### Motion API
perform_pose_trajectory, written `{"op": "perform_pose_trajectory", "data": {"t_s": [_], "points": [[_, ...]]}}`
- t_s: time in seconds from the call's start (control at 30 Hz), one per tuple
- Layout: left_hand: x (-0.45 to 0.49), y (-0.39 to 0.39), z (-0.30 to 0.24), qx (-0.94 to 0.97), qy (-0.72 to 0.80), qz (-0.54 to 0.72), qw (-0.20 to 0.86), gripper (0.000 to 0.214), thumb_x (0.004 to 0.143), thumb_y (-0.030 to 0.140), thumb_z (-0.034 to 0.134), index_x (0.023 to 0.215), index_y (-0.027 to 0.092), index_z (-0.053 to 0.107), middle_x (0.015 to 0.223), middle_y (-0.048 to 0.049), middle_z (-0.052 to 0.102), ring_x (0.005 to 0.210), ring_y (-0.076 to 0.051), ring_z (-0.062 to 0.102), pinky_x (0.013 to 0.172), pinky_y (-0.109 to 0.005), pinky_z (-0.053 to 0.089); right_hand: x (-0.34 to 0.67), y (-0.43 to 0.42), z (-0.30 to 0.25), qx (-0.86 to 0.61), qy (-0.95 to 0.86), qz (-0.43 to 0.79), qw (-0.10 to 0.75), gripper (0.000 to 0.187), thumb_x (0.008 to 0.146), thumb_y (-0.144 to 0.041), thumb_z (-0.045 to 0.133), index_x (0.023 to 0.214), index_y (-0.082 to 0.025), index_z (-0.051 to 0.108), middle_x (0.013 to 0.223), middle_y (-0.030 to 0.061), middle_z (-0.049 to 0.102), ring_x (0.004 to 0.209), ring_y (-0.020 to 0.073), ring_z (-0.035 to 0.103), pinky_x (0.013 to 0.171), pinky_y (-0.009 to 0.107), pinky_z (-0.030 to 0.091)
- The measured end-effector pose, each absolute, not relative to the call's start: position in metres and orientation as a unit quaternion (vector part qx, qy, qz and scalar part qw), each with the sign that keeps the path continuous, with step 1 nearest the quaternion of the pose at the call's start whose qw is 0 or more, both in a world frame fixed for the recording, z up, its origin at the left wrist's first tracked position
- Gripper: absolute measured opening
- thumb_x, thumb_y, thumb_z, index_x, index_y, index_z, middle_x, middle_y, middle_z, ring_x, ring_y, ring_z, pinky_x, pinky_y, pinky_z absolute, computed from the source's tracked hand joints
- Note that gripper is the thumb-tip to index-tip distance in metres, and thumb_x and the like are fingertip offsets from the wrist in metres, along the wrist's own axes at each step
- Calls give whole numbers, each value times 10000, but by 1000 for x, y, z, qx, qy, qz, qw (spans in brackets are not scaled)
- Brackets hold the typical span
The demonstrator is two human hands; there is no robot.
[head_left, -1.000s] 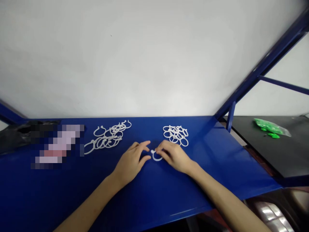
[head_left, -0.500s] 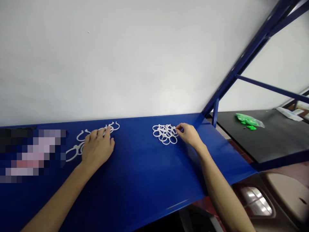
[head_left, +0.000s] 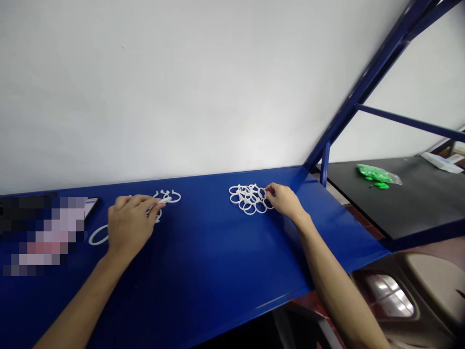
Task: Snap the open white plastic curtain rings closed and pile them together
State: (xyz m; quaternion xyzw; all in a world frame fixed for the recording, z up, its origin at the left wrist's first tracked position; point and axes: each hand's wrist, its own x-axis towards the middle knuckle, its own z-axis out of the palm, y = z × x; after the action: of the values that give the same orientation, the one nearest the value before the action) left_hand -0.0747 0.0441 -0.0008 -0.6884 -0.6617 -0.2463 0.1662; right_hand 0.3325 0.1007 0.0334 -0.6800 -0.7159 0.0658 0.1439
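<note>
White plastic shower curtain rings lie in two groups on the blue table [head_left: 203, 252]. Over the left group, my left hand [head_left: 132, 223] pinches a white ring [head_left: 165, 200] between thumb and fingers; most of that ring is hidden. Just beyond its fingertips lies an unfastened ring [head_left: 176, 197] with knobbed ends, and another ring [head_left: 98, 235] shows by the wrist. At the right, several rings overlap in a flat pile [head_left: 249, 198]. My right hand [head_left: 285, 199] is at the pile's right edge, thumb and fingertips closed on a ring [head_left: 269, 206] there.
A phone [head_left: 90, 208], partly pixelated, lies left of my left hand. A white wall [head_left: 218, 87] rises behind the table. Blue metal posts [head_left: 325, 162] stand at the right. Beyond them, a black table [head_left: 392, 208] carries a bag of green pieces [head_left: 378, 175]. A brown chair [head_left: 432, 291] stands below.
My left hand went from lying spread over the rings to pinching one, and drew slightly left. My right hand stays at the edge of the pile, where a ring has shifted outward.
</note>
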Motion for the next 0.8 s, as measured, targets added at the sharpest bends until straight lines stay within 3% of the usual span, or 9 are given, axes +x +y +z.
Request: {"op": "perform_pose_trajectory", "data": {"t_s": [0.23, 0.37, 0.47, 0.67, 0.8], "points": [[-74, 33, 15, -668, -624, -391, 107, 408, 932, 559, 489, 875, 249, 749, 960, -98, 719, 912, -284, 592, 819, -436, 479, 332, 99, 34, -688, -707, 39, 161, 239, 933, -214, 513, 1097, -198, 686, 1048, 73, 740, 927, 219, 680, 789, 295, 478], [-67, 27, 25, -594, -694, -403, -48, 389, 866, 630, 552, 925, 301, 750, 887, -21, 757, 793, -246, 665, 724, -379, 490, 318, 92, 35, -648, -730, -1, 216, 229, 958, -209, 503, 1113, -177, 668, 1027, 94, 718, 990, 243, 639, 853, 337, 495], [-62, 26, 27, -565, -708, -399, -142, 393, 860, 644, 545, 913, 309, 744, 892, 1, 778, 828, -241, 697, 698, -338, 491, 296, 81, 31, -565, -779, -12, 270, 205, 982, -233, 502, 1099, -179, 662, 994, 101, 706, 999, 267, 611, 875, 392, 512], [-44, 22, 24, -545, -634, -459, -303, 450, 789, 644, 655, 905, 217, 732, 927, -52, 779, 844, -215, 708, 782, -313, 536, 244, 43, 20, -349, -865, 153, 325, 223, 1001, -258, 529, 1207, -207, 595, 1006, 75, 669, 923, 208, 642, 856, 389, 560], [-21, 15, 25, -543, -580, -471, -384, 391, 782, 587, 700, 883, 212, 744, 829, -35, 760, 759, -184, 687, 758, -302, 540, 223, 27, 10, -285, -870, 259, 307, 391, 965, -303, 611, 1328, -213, 498, 1204, 104, 605, 908, 172, 651, 837, 355, 586]]}}
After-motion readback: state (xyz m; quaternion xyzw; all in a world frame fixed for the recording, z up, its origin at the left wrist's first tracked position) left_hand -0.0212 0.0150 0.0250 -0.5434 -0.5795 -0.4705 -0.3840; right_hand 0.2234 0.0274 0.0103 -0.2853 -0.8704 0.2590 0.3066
